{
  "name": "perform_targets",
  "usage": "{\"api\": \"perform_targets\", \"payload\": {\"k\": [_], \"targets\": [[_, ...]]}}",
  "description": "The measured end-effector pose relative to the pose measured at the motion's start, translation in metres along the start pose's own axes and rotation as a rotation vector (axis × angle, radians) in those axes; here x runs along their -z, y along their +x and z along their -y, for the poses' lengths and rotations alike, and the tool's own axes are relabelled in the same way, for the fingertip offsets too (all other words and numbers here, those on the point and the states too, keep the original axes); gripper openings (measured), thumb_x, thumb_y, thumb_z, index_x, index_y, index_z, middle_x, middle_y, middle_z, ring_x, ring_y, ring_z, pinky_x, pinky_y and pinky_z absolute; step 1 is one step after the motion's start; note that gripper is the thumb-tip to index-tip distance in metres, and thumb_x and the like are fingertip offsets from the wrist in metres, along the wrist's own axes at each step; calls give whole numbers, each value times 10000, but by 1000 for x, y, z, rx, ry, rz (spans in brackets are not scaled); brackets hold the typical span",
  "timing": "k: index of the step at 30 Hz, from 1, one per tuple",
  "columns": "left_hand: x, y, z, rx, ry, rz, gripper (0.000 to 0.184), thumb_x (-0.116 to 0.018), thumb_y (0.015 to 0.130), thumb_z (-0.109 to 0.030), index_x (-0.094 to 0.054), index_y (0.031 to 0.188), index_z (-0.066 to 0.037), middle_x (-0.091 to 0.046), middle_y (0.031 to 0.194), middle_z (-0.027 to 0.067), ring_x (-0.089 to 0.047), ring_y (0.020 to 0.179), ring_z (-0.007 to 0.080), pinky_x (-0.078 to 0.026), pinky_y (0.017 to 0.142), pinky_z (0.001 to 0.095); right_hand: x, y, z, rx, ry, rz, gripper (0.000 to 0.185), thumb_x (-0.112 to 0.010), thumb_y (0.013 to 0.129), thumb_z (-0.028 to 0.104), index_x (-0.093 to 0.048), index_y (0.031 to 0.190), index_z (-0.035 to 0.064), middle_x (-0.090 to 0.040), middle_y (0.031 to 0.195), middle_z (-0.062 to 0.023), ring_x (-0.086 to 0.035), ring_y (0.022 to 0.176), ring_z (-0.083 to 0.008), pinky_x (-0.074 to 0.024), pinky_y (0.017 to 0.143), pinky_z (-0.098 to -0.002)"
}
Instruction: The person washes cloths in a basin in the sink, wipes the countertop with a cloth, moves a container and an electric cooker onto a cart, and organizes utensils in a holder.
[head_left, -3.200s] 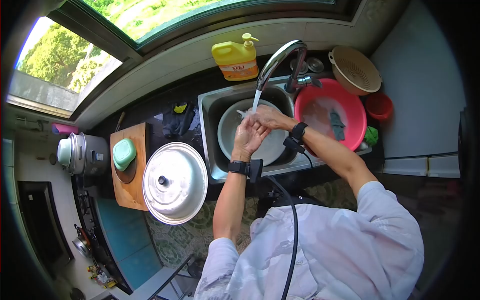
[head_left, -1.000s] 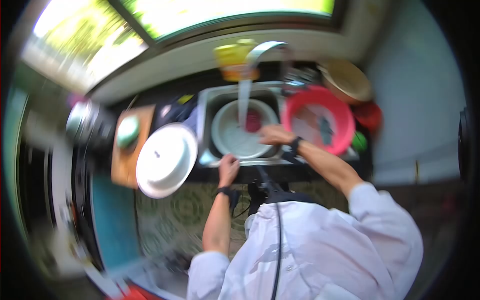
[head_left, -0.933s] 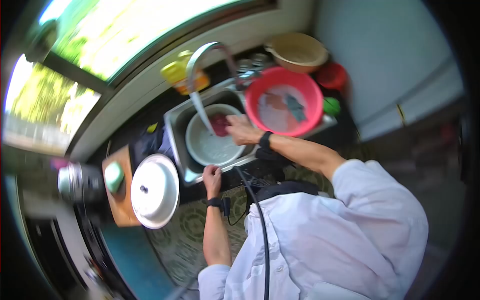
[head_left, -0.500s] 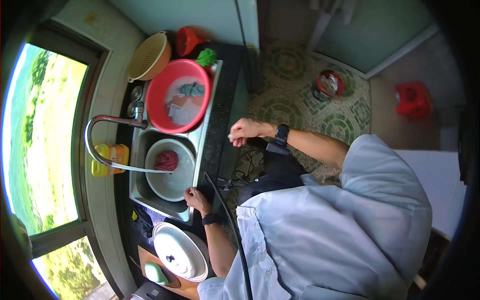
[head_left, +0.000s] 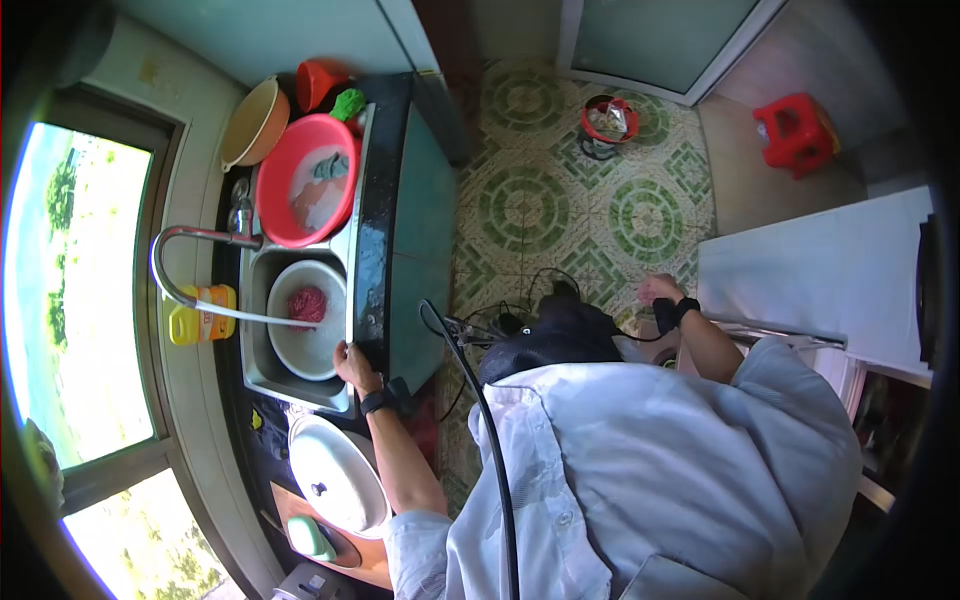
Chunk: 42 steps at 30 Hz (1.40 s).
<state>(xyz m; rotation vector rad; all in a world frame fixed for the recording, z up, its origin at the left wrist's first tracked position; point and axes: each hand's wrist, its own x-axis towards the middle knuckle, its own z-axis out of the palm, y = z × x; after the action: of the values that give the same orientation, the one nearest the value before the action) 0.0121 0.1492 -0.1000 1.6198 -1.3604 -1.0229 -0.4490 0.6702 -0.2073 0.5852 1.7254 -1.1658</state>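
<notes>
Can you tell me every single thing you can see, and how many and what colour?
window: 1, dark-framed, left
sink: 1, silver, counter
tap: 1, silver, running into sink basin
sink basin: 1, pale grey, in sink
bundle: 1, dark red, in sink basin
big basin: 1, pinkish red, beside tap
cloth: 1, grey-green, in big basin
strainer: 1, tan, beyond big basin
container: 1, red, by strainer
crumpled thing: 1, green, beside big basin
bottle: 1, yellow, behind sink
lid: 1, silvery white, near board
board: 1, brown, counter
box: 1, pale green, on board
bin: 1, red-rimmed, floor
stool: 1, red, far right
cable: 1, black, over shirt
shirt: 1, pale, on person
hands: 2, bare; left at sink edge, right above floor
</notes>
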Motion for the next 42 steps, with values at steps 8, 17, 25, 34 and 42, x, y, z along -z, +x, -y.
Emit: {"api": "perform_targets", "payload": {"k": [8,17,25,34,42], "targets": [[15,-49,-76,91,-335,26,357,-557,823,-191,-501,1150,-59,-513,1009,79,-495,920,204,-432,706,362,26,-10,54,298,-124,101,151,-578,808,152,-581,776,4,-568,614,-92,-581,503,-210,-457,429,-319],[-29,-195,-361,-557,-456,133,306,-555,900,-126,-525,1166,24,-573,1023,120,-522,897,135,-441,788,277,95,-22,112,279,-341,72,119,-559,768,131,-572,830,30,-567,663,-84,-605,591,-189,-485,481,-297],[-15,-310,-479,-1169,-732,733,457,-583,853,-259,-498,1260,-69,-517,1217,190,-528,1055,319,-306,1009,477,140,13,73,221,-290,222,98,-597,805,164,-589,825,68,-612,689,-87,-630,586,-227,-513,488,-332],[-6,-338,-484,-1309,-600,529,409,-568,854,-195,-502,1227,-40,-553,1107,180,-548,961,281,-324,990,467,182,49,52,212,-304,314,67,-556,804,58,-592,753,35,-601,660,-108,-616,577,-242,-526,522,-377],[7,-365,-493,-1500,-542,252,368,-555,855,-138,-506,1198,-14,-585,1009,171,-566,876,248,-340,973,459,173,69,64,392,-468,330,135,-558,805,150,-627,814,33,-613,646,-110,-608,562,-227,-497,496,-362]]}}
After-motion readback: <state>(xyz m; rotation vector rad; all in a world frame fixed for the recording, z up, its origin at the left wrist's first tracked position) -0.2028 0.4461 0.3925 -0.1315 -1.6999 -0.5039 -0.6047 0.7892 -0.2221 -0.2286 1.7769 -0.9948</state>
